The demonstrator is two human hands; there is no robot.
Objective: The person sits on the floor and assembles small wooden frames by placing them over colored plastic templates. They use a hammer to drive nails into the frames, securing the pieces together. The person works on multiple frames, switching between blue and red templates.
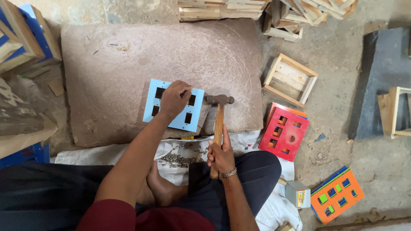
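Observation:
A light blue panel (195, 114) with several rectangular cut-outs lies on a large flat stone slab (111, 64). My left hand (173, 99) rests on the panel with fingers pinched, seemingly around a small nail too small to make out clearly. My right hand (221, 156) grips the wooden handle of a hammer (218, 122), whose steel head sits just right of the panel, close to my left fingertips. A heap of small nails (176, 160) lies on white cloth by my bare foot (162, 188).
An open wooden box frame (291, 79) sits right of the slab. Red panels (283, 131) and orange panels (336, 195) with cut-outs lie on the floor at right, near a small grey box (298, 193). Wooden frames are stacked at top (218, 9) and left (21, 38).

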